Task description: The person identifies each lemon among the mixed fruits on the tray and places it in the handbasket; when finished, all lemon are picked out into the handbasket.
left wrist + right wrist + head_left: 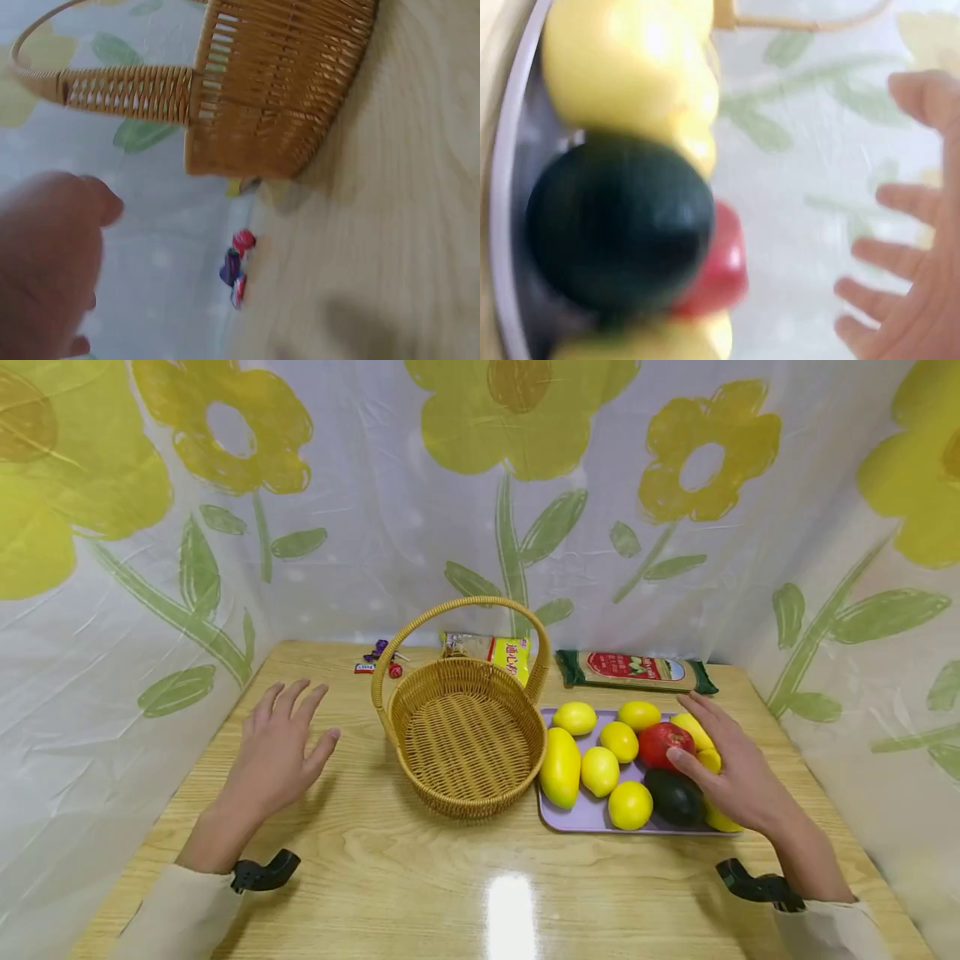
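Observation:
My left hand (279, 756) hovers over the table left of the wicker basket (468, 802), fingers spread and holding nothing. The basket, with a tall hoop handle, has nothing inside. My right hand (738, 772) is held above the right end of a lilac tray (577, 820), its fingers apart and gripping nothing. On that tray lie a red pomegranate (664, 745), a dark green avocado-like fruit (675, 797), a yellow mango (560, 768) and several lemons (630, 804). Part of the fruit at the right is hidden behind the right hand.
Behind the basket lies a yellow and red food packet (510, 656). A long green and red noodle packet (636, 671) is at the back right. Lollipops (394, 670) and a small red and blue wrapper (364, 668) lie back left. Flowered curtains (375, 527) surround the table.

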`<action>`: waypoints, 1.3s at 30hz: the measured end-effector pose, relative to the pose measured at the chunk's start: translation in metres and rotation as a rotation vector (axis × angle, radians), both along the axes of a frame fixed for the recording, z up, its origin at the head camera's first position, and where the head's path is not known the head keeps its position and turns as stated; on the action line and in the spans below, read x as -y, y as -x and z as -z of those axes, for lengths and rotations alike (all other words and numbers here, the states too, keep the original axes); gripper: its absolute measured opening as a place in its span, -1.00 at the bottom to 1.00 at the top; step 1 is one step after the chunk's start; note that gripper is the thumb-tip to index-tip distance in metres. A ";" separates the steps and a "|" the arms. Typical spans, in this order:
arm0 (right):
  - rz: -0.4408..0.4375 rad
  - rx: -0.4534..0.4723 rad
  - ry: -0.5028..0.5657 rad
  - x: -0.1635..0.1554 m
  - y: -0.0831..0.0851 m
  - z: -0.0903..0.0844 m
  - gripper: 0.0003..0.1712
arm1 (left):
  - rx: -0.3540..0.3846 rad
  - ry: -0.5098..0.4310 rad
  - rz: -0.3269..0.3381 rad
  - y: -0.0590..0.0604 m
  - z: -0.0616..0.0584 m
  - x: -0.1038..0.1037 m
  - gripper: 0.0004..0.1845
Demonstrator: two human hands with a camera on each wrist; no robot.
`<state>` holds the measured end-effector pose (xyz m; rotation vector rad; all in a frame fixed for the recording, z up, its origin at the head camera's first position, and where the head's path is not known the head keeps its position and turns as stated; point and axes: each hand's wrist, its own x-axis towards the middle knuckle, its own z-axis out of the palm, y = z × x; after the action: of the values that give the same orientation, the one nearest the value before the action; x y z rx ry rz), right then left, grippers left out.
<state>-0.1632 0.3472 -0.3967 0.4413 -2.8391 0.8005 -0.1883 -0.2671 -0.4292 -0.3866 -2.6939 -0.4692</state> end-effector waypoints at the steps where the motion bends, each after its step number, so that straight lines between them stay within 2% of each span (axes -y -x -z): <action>1: 0.009 -0.001 0.032 -0.007 -0.006 -0.001 -0.09 | -0.018 -0.047 0.024 -0.003 0.001 0.005 -0.31; 4: 0.037 -0.024 0.108 -0.030 -0.024 -0.001 -0.21 | -0.047 -0.201 0.073 -0.013 0.005 0.020 -0.38; 9: 0.061 0.027 0.179 -0.068 -0.051 0.006 -0.36 | -0.045 -0.485 0.081 -0.032 0.012 0.034 -0.52; 14: 0.074 0.074 0.220 -0.088 -0.068 0.018 -0.43 | 0.006 -0.841 0.143 -0.040 0.024 0.022 -0.61; 18: 0.057 0.078 0.321 -0.091 -0.071 0.028 -0.45 | 0.085 -0.994 0.195 -0.042 0.036 -0.001 -0.64; 23: -0.028 0.130 0.545 -0.095 -0.061 0.047 -0.47 | 0.174 -1.100 0.321 -0.044 0.052 -0.042 -0.60; 27: -0.079 0.165 0.634 -0.098 -0.053 0.065 -0.48 | 0.150 -1.152 0.369 -0.049 0.063 -0.078 -0.56; 30: -0.108 0.178 0.665 -0.100 -0.051 0.076 -0.48 | 0.115 -1.140 0.332 -0.053 0.070 -0.102 -0.55; 34: -0.138 0.179 0.673 -0.103 -0.051 0.086 -0.46 | 0.123 -1.094 0.247 -0.054 0.078 -0.124 -0.50; 39: -0.147 0.184 0.695 -0.105 -0.052 0.092 -0.40 | 0.099 -1.015 0.190 -0.052 0.081 -0.135 -0.51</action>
<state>-0.1115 0.4521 -0.4886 0.4806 -2.4550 1.8340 -0.1364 -0.1324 -0.5104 -0.3034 -2.1232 -1.7989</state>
